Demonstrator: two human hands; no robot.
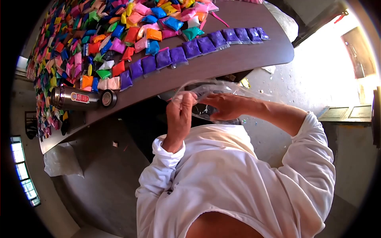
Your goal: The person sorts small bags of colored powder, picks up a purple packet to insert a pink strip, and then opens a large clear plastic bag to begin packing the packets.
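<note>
A clear plastic bag (pixel 204 88) is held in front of my body, just off the table's near edge. My left hand (pixel 180 113) grips its rim on the left, thumb and fingers pressed together. My right hand (pixel 226 105) reaches to the bag's opening from the right, its fingers partly behind or inside the clear plastic. Beyond the bag, a row of purple packets (pixel 191 49) lies along the table (pixel 254 55), the packets side by side. What the bag holds, if anything, cannot be made out.
Many small coloured packets (pixel 118 45) are heaped on the table's left and far parts. A metal flask (pixel 79 98) lies on its side beside a round lid (pixel 108 98) at the near edge. A white plastic bag (pixel 63 159) stands below, left.
</note>
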